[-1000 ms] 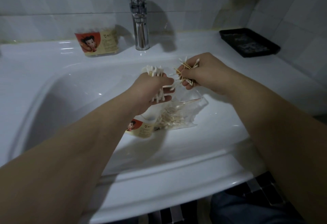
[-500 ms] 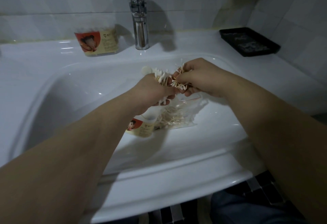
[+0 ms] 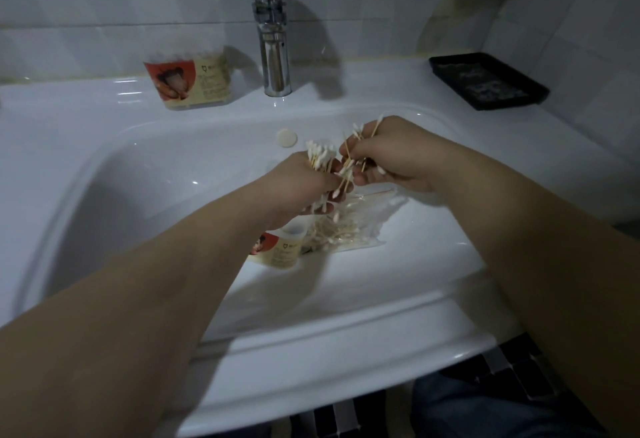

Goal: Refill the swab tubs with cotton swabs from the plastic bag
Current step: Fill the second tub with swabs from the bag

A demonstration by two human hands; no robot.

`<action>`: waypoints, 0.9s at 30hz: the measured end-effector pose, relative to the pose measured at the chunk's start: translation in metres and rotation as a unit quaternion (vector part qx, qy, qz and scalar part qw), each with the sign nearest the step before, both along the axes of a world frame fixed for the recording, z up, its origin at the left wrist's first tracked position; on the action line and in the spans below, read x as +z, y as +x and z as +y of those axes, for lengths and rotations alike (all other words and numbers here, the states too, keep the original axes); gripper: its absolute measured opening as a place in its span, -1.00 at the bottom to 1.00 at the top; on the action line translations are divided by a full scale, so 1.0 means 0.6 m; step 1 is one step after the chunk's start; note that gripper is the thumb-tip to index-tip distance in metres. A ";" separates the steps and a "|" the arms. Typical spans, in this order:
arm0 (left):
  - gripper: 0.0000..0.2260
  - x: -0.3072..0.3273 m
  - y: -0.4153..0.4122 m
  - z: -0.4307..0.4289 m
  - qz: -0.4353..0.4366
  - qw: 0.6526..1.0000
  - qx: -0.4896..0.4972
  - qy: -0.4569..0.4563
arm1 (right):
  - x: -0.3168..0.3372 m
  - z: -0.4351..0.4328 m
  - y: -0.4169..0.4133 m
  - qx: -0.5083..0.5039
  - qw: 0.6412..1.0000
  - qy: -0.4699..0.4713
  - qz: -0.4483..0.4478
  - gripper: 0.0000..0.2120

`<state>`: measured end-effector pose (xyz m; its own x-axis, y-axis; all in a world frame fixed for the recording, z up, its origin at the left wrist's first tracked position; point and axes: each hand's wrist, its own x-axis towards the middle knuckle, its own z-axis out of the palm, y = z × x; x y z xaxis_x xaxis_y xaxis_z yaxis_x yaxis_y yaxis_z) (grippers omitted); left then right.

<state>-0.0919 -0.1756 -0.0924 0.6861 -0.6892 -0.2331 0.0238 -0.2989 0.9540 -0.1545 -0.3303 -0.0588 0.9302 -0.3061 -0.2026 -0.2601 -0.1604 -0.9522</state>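
As the right hand (image 3: 391, 157), gripping loose swabs (image 3: 356, 136), parts again from the bundle (image 3: 320, 157) clenched in the left hand (image 3: 301, 188), aligning continues above the tub (image 3: 278, 252).

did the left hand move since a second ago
Yes: the left hand, gripping cotton swabs, came nearer, away from the faucet, uncovering the overflow cap.

Two swab tubs are in view: the rim tub (image 3: 188, 84) at the upper left of the frame and the basin tub (image 3: 277, 250) at centre. There is one plastic bag (image 3: 349, 230) of cotton swabs. Two hands meet mid-frame, the left hand (image 3: 301, 188) and the right hand (image 3: 391, 157), each gripping one bunch: the left bunch (image 3: 320, 157) and the right bunch (image 3: 356, 140), whose sticks are too many to count. Also pictured: one sink (image 3: 138, 167), one tap (image 3: 272, 39), one round white cap (image 3: 286, 137), and one black tray (image 3: 488, 81) at upper right.
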 end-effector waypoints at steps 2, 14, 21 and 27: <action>-0.89 0.001 -0.002 0.000 0.032 0.999 0.006 -0.011 | -0.001 -0.001 0.001 0.004 1.000 -0.002 0.004 -0.89; -0.92 0.007 -0.004 0.002 0.045 0.999 0.021 -0.009 | -0.001 -0.004 0.005 -0.014 1.000 0.005 -0.009 -0.87; -0.92 0.011 -0.006 0.001 0.054 0.997 0.051 0.012 | 0.004 -0.017 0.007 -0.067 0.998 0.002 -0.012 -0.84; -0.93 0.011 0.002 0.002 0.073 0.991 0.112 0.025 | -0.003 -0.021 0.006 -0.051 0.997 -0.060 0.017 -0.84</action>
<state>-0.0909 -0.1743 -0.0856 0.7767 -0.5090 -0.3709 0.2307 -0.3181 0.9196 -0.1510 -0.3429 -0.0605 0.8862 -0.4226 -0.1899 -0.3133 -0.2446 -0.9176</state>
